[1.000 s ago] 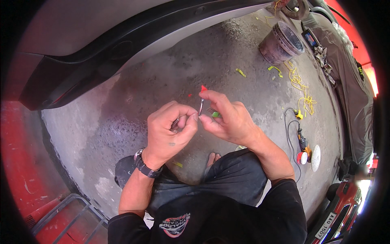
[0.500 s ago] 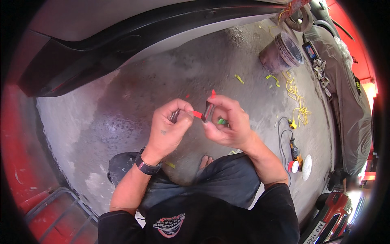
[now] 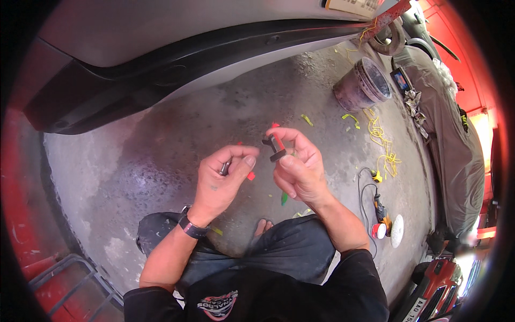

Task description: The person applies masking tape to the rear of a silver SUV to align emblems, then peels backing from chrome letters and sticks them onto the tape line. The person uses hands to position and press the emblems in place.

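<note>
Between the thumb and fingers of my right hand (image 3: 301,163) is a small dark bracket-like piece (image 3: 278,155) with a red strip (image 3: 278,142) along its face. A red tab sticks up above those fingertips. My left hand (image 3: 222,180) is closed beside it, thumb against forefinger, the two hands apart. Tucked in its curled fingers is a small shiny metal object (image 3: 225,168), mostly hidden. A red scrap (image 3: 250,176) shows by the left thumb. Below my right hand a green piece (image 3: 284,198) is visible; whether it is held I cannot tell.
A car's dark lower trim (image 3: 161,72) spans the upper left. At the right are a dirty bucket (image 3: 357,88), a yellow cord (image 3: 378,134), a corded power tool (image 3: 382,209), a white round pad (image 3: 397,231) and a covered vehicle (image 3: 456,139). Yellow-green scraps (image 3: 307,120) lie on the floor.
My hands have come apart; the red strip that stretched between them now lies along the dark piece in my right hand. That piece has turned, and the view has shifted slightly.
</note>
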Demonstrator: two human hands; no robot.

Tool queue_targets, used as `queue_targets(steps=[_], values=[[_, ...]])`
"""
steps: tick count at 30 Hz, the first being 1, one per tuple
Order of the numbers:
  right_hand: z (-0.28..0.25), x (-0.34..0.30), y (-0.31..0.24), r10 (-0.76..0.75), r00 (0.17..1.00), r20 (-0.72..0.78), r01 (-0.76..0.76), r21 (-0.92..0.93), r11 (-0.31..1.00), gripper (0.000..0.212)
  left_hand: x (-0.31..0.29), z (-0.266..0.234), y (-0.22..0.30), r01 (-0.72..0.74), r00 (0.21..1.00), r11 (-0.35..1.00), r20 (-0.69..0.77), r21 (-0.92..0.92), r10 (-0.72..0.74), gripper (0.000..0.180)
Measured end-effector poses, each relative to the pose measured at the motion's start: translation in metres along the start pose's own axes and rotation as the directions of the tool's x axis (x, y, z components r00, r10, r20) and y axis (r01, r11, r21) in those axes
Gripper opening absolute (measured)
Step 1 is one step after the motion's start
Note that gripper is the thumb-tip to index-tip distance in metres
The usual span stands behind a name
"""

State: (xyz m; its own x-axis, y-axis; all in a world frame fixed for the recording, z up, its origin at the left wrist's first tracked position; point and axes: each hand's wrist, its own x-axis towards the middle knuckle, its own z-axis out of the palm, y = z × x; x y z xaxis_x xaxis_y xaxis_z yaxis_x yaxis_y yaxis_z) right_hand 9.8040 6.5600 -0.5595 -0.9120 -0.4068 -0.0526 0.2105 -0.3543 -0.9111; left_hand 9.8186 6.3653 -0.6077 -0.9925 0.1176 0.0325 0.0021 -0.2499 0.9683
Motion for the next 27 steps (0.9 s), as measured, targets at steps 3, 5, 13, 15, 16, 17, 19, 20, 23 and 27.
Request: queue_targets(steps=[3, 5, 13, 15, 16, 17, 19, 20, 23, 27], values=[[0.009, 0.004, 0.004, 0.026, 1.0, 0.011, -0.026, -0.03, 0.999, 0.055, -0.001, 0.004, -0.013, -0.064, 0.994, 0.987, -0.084, 0.146, 0.076, 0.024], [0.015, 0.005, 0.006, 0.024, 1.0, -0.016, -0.025, -0.022, 0.999, 0.055, -0.003, 0.007, -0.003, -0.079, 0.995, 0.997, -0.065, 0.005, 0.079, 0.034], [0.028, 0.005, 0.017, 0.002, 1.0, -0.001, -0.002, 0.119, 0.993, 0.045, -0.006, 0.006, -0.011, -0.206, 0.968, 0.969, -0.171, -0.138, 0.182, 0.051], [0.032, 0.007, 0.02, -0.006, 1.0, -0.012, 0.007, 0.129, 0.992, 0.042, -0.005, 0.006, -0.011, -0.229, 0.965, 0.949, -0.178, -0.216, 0.193, 0.049], [0.035, 0.006, 0.021, 0.002, 1.0, -0.031, 0.002, 0.126, 0.992, 0.04, -0.005, 0.006, -0.012, -0.235, 0.966, 0.937, -0.173, -0.258, 0.194, 0.048], [0.038, 0.006, 0.021, 0.009, 0.999, -0.05, -0.003, 0.124, 0.992, 0.039, -0.006, 0.006, -0.012, -0.222, 0.969, 0.939, -0.169, -0.264, 0.181, 0.047], [0.04, 0.005, 0.023, 0.011, 0.998, -0.065, -0.005, 0.1, 0.995, 0.036, -0.007, 0.006, -0.01, -0.2, 0.973, 0.94, -0.168, -0.277, 0.157, 0.045], [0.04, 0.005, 0.024, 0.006, 0.998, -0.062, -0.001, 0.078, 0.997, 0.036, -0.007, 0.006, -0.008, -0.2, 0.973, 0.94, -0.168, -0.275, 0.158, 0.044], [0.041, 0.004, 0.027, -0.007, 0.998, -0.068, 0.01, 0.048, 0.999, 0.035, -0.009, 0.009, -0.004, -0.197, 0.972, 0.947, -0.179, -0.255, 0.155, 0.042], [0.04, 0.001, 0.026, -0.014, 0.997, -0.074, 0.016, 0.029, 0.999, 0.035, -0.012, 0.015, -0.004, -0.228, 0.962, 0.955, -0.198, -0.19, 0.19, 0.036]])
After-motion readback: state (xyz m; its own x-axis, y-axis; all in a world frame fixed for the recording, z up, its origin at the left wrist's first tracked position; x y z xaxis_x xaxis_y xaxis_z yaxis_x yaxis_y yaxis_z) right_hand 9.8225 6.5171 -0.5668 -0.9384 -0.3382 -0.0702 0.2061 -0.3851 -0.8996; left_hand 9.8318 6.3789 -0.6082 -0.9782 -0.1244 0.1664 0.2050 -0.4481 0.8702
